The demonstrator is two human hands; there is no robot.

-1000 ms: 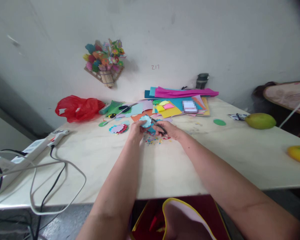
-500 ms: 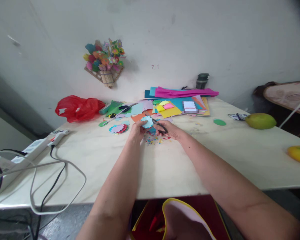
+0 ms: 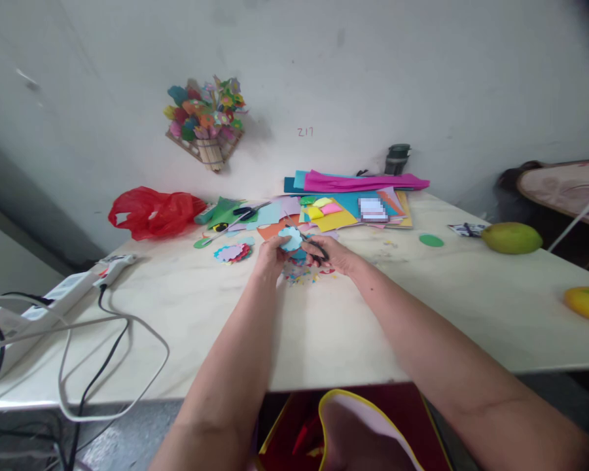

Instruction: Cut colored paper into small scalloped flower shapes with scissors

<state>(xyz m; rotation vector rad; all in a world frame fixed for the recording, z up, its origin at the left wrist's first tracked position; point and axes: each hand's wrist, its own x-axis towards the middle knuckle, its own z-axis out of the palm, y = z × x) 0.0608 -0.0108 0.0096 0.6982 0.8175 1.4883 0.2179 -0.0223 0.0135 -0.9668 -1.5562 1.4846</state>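
My left hand (image 3: 271, 254) pinches a light blue paper cutout (image 3: 290, 239) with a scalloped edge. Black-handled scissors (image 3: 318, 250) are gripped in my right hand (image 3: 334, 254), their blades pointing toward the right edge of the cutout. Beneath both hands lie small colourful paper scraps (image 3: 299, 273). To the left of my left hand rests a small pile of scalloped paper cutouts (image 3: 232, 252) in lilac, red and blue. Part of the scissor handles is hidden by my right fingers.
Behind my hands are coloured paper sheets (image 3: 341, 216), rolled pink paper (image 3: 368, 181) and another pair of scissors (image 3: 245, 212). A red plastic bag (image 3: 152, 212) sits at the left, near a power strip (image 3: 53, 307) with loose cables. At the right are a green mango (image 3: 512, 237) and a green paper circle (image 3: 430, 241).
The light blue cutout has turned slightly and shifted a little to the right in my left hand. My right hand and the scissors have barely moved.
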